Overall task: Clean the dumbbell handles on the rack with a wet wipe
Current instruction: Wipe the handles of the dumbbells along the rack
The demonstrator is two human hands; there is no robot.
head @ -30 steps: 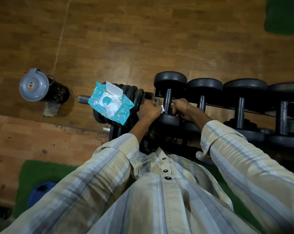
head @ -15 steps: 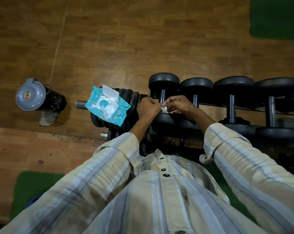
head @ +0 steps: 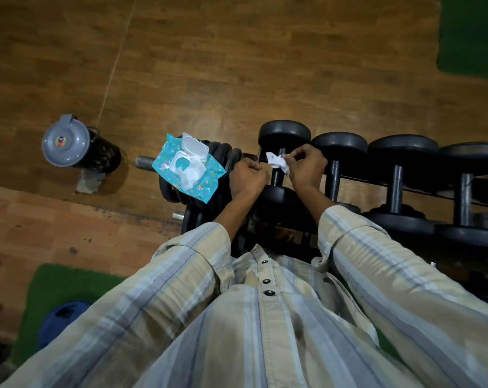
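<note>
A crumpled wet wipe point(head: 276, 162) was pinched in the right hand point(head: 307, 166) over the nearest dumbbell handle point(head: 277, 177) on the rack point(head: 346, 177); the left hand point(head: 247, 177) was curled, its grip's contents hidden. Beyond, an open wipes pack point(head: 188, 169) was lying on stacked plates point(head: 226, 163)

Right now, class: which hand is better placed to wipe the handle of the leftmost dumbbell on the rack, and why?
The right hand. It already pinches the wet wipe right over the leftmost dumbbell's handle. The left hand is curled beside that handle, and no wipe shows in it.
</note>
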